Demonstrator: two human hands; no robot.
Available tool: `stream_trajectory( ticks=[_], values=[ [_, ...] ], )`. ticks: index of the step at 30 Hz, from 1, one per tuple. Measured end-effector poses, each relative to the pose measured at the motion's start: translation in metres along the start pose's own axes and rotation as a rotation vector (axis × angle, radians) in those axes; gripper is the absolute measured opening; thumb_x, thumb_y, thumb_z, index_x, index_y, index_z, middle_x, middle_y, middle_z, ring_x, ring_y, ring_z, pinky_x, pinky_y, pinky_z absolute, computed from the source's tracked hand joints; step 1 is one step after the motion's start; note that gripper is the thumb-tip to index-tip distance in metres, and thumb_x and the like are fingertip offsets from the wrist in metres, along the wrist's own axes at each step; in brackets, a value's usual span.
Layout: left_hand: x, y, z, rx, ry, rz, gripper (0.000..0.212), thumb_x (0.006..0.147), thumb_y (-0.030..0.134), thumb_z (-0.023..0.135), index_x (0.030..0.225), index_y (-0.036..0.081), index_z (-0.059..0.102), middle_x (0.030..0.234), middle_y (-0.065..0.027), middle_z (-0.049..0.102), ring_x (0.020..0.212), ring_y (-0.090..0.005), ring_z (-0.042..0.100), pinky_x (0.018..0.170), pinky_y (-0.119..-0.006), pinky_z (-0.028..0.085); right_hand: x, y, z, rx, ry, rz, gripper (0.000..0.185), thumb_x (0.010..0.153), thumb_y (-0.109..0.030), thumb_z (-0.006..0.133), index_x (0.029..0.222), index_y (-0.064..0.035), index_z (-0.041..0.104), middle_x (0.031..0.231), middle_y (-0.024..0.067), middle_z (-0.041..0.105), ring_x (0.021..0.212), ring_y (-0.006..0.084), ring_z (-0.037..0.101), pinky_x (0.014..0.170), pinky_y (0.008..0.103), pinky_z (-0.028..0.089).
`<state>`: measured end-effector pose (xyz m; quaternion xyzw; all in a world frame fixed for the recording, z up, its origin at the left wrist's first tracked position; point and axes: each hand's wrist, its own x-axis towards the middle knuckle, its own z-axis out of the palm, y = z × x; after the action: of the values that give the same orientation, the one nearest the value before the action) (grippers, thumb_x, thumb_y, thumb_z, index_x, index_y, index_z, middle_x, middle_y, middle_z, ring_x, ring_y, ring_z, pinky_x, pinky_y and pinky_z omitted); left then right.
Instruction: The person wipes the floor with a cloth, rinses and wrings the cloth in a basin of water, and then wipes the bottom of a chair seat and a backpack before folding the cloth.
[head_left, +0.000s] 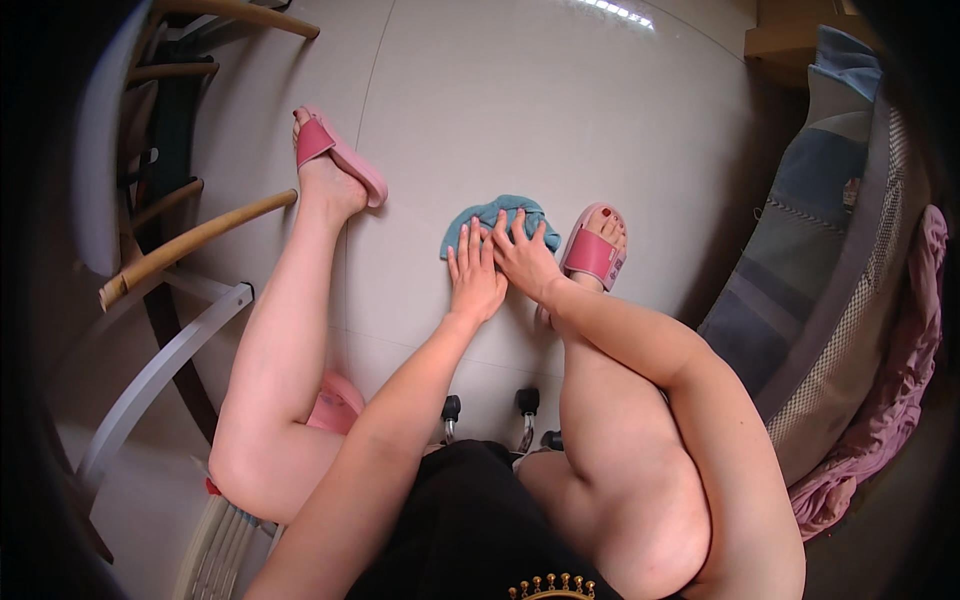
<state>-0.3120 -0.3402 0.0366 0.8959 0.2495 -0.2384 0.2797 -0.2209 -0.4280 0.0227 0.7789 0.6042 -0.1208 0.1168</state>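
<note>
A teal cloth (510, 204) lies crumpled on the pale tiled floor (435, 97) between my feet. My left hand (476, 277) rests on the cloth's near left part with its fingers stretched forward. Beside it, touching or nearly so, my right hand (526, 255) presses on the cloth with spread, bent fingers. Neither hand is seen closed around the cloth. Just right of the cloth is my right foot in a pink slide sandal (595, 255). The other pink slide sandal (345, 154) is on my left foot, farther off to the left.
Wooden rods (202, 244) and a curved metal bar (165, 375) stand at the left. A fabric-covered piece of furniture (787, 247) runs along the right, with pink cloth (862, 465) beside it. Below me are casters (527, 401) and a pink plastic object (335, 405). Wooden furniture (787, 52) is at the upper right.
</note>
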Motion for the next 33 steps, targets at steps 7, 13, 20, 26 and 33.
stream_trajectory(
  ticks=[7, 13, 20, 26, 33],
  values=[
    [-0.038, -0.008, 0.017, -0.191, -0.021, -0.038, 0.073, 0.081, 0.006, 0.045, 0.145, 0.008, 0.01, 0.152, -0.0103, 0.008, 0.141, -0.0272, 0.006, 0.114, -0.046, 0.008, -0.012, -0.013, -0.002, 0.376, -0.029, -0.104, 0.043, 0.076, -0.015, 0.06, 0.117, -0.0023, 0.056, 0.118, 0.0155, 0.046, 0.104, 0.0367, 0.05, 0.082, 0.0386, 0.053],
    [-0.08, -0.001, 0.035, -0.457, 0.091, -0.068, 0.071, 0.069, -0.007, 0.043, 0.137, 0.009, 0.026, 0.145, -0.0153, 0.028, 0.135, -0.0311, 0.025, 0.11, -0.038, 0.025, -0.024, -0.002, 0.007, 0.881, -0.274, -0.199, 0.047, 0.07, 0.0, 0.056, 0.114, -0.0153, 0.063, 0.11, 0.0126, 0.053, 0.092, 0.0254, 0.058, 0.084, 0.0369, 0.049],
    [-0.1, -0.004, -0.009, -1.034, -0.056, -0.255, 0.059, 0.06, -0.004, 0.048, 0.118, 0.009, 0.052, 0.093, -0.0044, 0.054, 0.082, -0.0136, 0.05, 0.069, -0.023, 0.042, -0.053, 0.019, -0.074, 1.714, -0.83, 0.136, 0.04, 0.079, -0.005, 0.047, 0.119, -0.0088, 0.055, 0.098, 0.0024, 0.059, 0.089, 0.0127, 0.056, 0.074, 0.029, 0.049],
    [-0.143, 0.015, -0.108, -1.3, -0.022, 0.016, 0.053, 0.069, 0.001, 0.052, 0.122, 0.006, 0.047, 0.093, -0.004, 0.057, 0.081, -0.0107, 0.053, 0.074, -0.025, 0.045, -0.089, 0.051, -0.182, 1.996, -0.56, 0.142, 0.036, 0.082, -0.009, 0.045, 0.116, -0.0022, 0.053, 0.099, 0.0052, 0.059, 0.09, 0.0139, 0.056, 0.08, 0.0276, 0.048],
    [-0.246, 0.001, -0.209, -1.411, 0.276, 0.441, 0.024, 0.092, 0.02, 0.053, 0.113, 0.009, 0.056, 0.102, 0.0019, 0.061, 0.094, -0.0078, 0.056, 0.083, -0.026, 0.045, -0.125, 0.015, -0.311, 2.073, -0.338, -0.155, 0.026, 0.082, -0.013, 0.048, 0.105, -0.0004, 0.055, 0.092, 0.0038, 0.059, 0.081, 0.0114, 0.056, 0.078, 0.0245, 0.047]
  ],
)
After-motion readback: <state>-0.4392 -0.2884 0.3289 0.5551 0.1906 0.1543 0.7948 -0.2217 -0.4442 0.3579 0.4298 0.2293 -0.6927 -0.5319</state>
